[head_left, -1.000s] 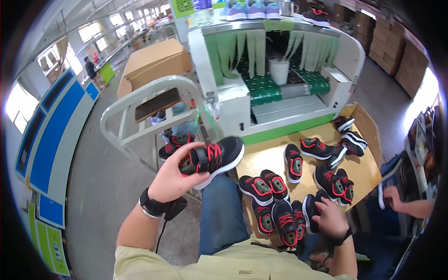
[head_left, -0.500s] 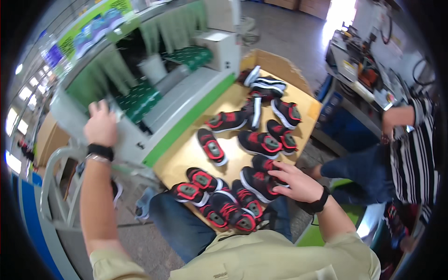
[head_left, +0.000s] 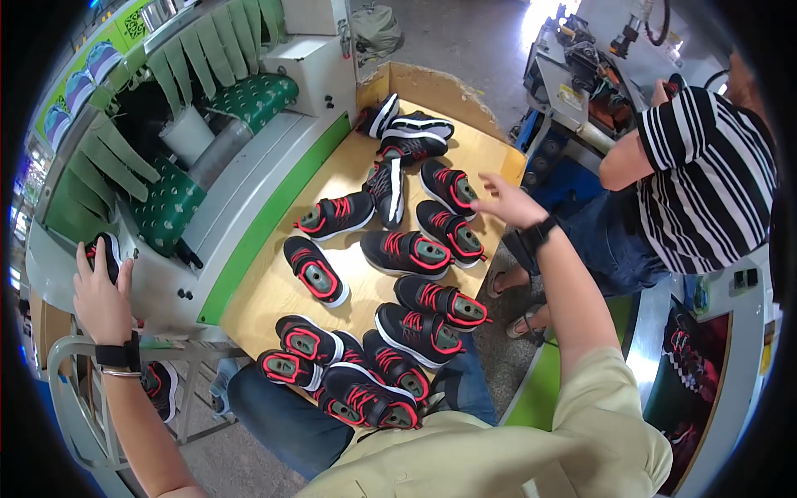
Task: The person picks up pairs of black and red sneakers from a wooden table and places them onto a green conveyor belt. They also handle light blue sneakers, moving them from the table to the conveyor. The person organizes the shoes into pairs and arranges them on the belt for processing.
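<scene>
My left hand [head_left: 101, 303] is at the left end of the machine, its fingers and thumb around a black sneaker [head_left: 106, 256] that is partly hidden by the hand. Over the table's right edge reaches my right hand [head_left: 510, 202], fingers apart, its fingertips beside the heel of a black sneaker with red laces [head_left: 448, 184]. Just below that one lies another black-and-red sneaker [head_left: 451, 231]. Several more such sneakers cover the wooden table [head_left: 257, 299], many with grey-green forms inside. At the far end, sneakers [head_left: 419, 124] lie on their sides, white soles showing.
Along the left runs a pale machine [head_left: 249, 178] with a green dotted belt [head_left: 166, 203] and hanging strips [head_left: 187, 58]. A cardboard sheet [head_left: 448, 91] edges the table's far end. On the right, a person in a striped shirt [head_left: 697, 178] is beside a workbench. A metal rack [head_left: 83, 373] stands lower left.
My right hand has moved away from the near sneakers to the far right ones. A sneaker now shows in my left hand at the machine's end. The view has shifted.
</scene>
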`<state>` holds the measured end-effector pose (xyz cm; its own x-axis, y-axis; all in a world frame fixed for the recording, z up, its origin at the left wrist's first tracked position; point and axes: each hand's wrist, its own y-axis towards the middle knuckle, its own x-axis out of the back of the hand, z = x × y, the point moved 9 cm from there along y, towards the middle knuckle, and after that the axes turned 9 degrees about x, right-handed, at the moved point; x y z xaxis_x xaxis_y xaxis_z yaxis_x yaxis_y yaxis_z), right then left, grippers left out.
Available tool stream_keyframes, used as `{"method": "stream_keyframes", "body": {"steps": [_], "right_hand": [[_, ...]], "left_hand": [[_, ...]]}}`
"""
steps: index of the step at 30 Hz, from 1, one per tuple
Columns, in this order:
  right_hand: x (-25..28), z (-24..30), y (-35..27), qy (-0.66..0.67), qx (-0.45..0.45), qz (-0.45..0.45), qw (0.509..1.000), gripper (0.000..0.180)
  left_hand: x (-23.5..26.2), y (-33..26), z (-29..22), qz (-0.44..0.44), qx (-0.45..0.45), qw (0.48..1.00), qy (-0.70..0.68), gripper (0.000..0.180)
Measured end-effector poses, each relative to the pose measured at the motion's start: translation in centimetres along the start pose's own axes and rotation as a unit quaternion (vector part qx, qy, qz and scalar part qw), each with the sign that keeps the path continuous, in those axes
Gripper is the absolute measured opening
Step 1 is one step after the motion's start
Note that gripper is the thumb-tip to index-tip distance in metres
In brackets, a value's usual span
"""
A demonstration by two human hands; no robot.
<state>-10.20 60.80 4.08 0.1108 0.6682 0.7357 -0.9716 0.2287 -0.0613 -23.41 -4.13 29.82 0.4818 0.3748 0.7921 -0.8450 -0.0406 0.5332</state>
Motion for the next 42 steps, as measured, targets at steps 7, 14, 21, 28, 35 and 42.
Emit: {"method": "stream_keyframes", "body": {"steps": [7, 14, 21, 28, 35, 42], "right_hand": [[-5.1, -4.7, 5.1, 0.087, -0.023, 0.067, 0.994, 0.068], [0.9, -0.8, 0.6, 0.208, -0.095, -0.039, 0.973, 0.055], [-0.4, 22.9, -9.7, 0.141, 0.186, -0.056, 0.971, 0.057], [0.1, 16.3, -12.3, 0.055, 0.179, -0.031, 0.982, 0.053], [0.5, 6.4, -14.8, 0.058, 0.081, -0.042, 0.994, 0.053], [-12.2, 6.2, -18.8, 0.098, 0.123, 0.03, 0.987, 0.072]], "left_hand": [[4.6, -5.9, -2.4, -0.154, -0.115, 0.976, -0.106, 0.051], [5.4, -11.9, -8.0, 0.017, -0.168, 0.928, -0.333, 0.053], [6.9, -18.8, -23.9, 0.42, -0.058, 0.431, -0.796, 0.097], [2.3, -19.2, -20.7, 0.46, 0.048, 0.365, -0.808, 0.073], [-3.4, -20.4, -10.3, 0.419, 0.222, 0.401, -0.784, 0.064], [-8.7, -22.6, -4.1, 0.313, 0.285, 0.466, -0.777, 0.068]]}}
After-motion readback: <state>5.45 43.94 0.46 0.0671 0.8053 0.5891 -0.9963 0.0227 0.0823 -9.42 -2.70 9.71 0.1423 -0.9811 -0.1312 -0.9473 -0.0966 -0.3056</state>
